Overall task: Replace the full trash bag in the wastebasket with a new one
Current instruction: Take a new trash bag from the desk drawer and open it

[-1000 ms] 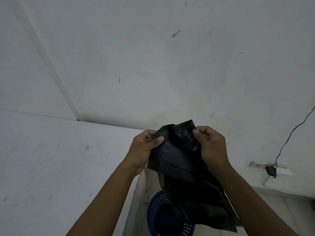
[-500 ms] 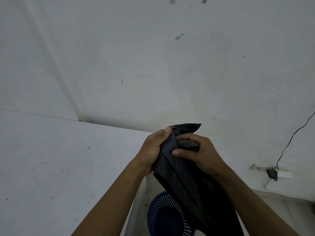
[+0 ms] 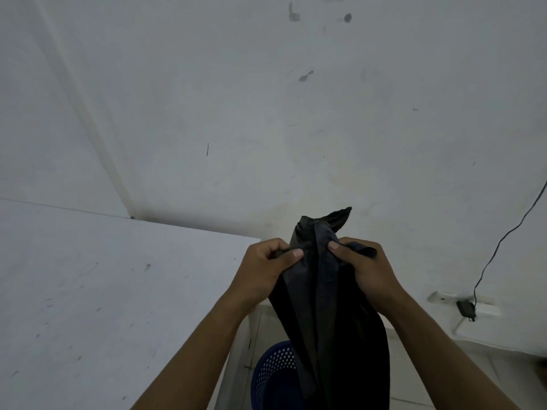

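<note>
Grip: left hand [image 3: 260, 272], right hand [image 3: 368, 275] pinch one bag [image 3: 325, 297].

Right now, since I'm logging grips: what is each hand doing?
Left hand: closed, pinching the black bag.
Right hand: closed, pinching the same bag.

Dim, flat, bluish light, soft shadows, wide-angle bending at the edges.

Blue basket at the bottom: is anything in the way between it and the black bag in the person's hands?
Nothing visible. The black bag, pinched by the left hand and right hand, hangs in front of the blue basket, hiding part of it; the bag's top is bunched, not spread open.
</note>
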